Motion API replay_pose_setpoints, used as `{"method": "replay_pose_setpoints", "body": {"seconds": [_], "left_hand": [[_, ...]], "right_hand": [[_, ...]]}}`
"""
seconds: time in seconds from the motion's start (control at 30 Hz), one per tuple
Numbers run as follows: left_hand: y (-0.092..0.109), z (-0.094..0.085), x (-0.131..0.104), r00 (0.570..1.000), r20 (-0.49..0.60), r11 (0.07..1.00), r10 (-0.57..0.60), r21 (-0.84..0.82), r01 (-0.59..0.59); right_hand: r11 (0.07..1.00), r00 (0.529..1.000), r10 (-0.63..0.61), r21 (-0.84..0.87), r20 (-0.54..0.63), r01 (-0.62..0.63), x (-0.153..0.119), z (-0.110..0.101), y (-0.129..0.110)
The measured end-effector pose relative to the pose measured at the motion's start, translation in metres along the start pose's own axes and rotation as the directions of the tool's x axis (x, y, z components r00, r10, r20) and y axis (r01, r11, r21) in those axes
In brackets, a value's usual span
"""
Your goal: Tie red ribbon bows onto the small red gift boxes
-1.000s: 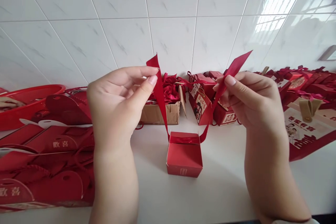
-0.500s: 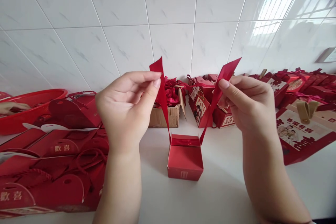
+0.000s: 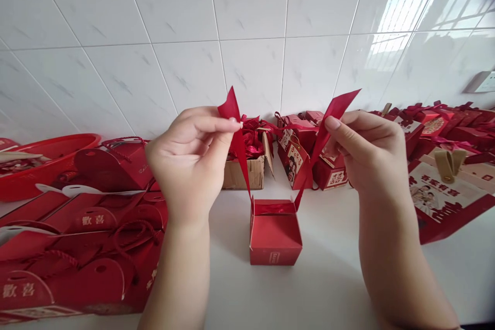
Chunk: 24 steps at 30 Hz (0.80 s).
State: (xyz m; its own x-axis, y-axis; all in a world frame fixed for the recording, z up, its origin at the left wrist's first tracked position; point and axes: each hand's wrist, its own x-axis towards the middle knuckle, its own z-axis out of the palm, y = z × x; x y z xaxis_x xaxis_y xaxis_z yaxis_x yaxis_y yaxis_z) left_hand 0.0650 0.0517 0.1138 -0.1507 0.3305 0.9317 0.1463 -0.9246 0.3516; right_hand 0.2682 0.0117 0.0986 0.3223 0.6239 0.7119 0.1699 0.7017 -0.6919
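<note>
A small red box (image 3: 275, 232) stands on the white table (image 3: 247, 299), with a red ribbon (image 3: 243, 162) running up from both of its back corners. My left hand (image 3: 201, 154) pinches one ribbon end between thumb and fingertips, above and left of the box. Above and to the right, my right hand (image 3: 365, 149) pinches the other end. Both ribbon tips stick up past my fingers, and the two lengths spread apart in a V. Part of the ribbon lies across the box behind its top panel.
Folded red boxes with cords (image 3: 93, 219) are piled at the left, near a red basin (image 3: 58, 165). A cardboard box of ribbons (image 3: 245, 172) and printed red boxes (image 3: 296, 160) stand behind. A larger printed box (image 3: 444, 206) is at the right, below a tiled wall (image 3: 251, 0).
My left hand has shifted slightly right and down, its fingertips now over the ribbon. The right ribbon tip leans a little further right. The person's hand in the basin is less visible.
</note>
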Motion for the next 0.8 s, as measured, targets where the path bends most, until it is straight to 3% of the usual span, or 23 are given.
{"method": "replay_pose_setpoints", "body": {"seconds": [0.37,0.63,0.8], "left_hand": [[-0.0009,0.0006,-0.0023,0.999,0.045,0.999,0.001,0.05,-0.003],[-0.0014,-0.0016,-0.0033,0.977,0.147,0.986,-0.158,-0.023,0.163],[-0.0004,-0.0021,-0.0034,0.965,0.18,0.979,-0.188,-0.042,0.199]], "right_hand": [[0.999,0.999,0.035,-0.025,-0.027,-0.036,0.0001,-0.0029,0.0001],[0.998,0.999,0.048,-0.05,-0.026,-0.049,0.0005,-0.003,-0.0004],[0.998,0.999,0.044,-0.051,-0.018,-0.044,0.0011,-0.003,0.0006]]}}
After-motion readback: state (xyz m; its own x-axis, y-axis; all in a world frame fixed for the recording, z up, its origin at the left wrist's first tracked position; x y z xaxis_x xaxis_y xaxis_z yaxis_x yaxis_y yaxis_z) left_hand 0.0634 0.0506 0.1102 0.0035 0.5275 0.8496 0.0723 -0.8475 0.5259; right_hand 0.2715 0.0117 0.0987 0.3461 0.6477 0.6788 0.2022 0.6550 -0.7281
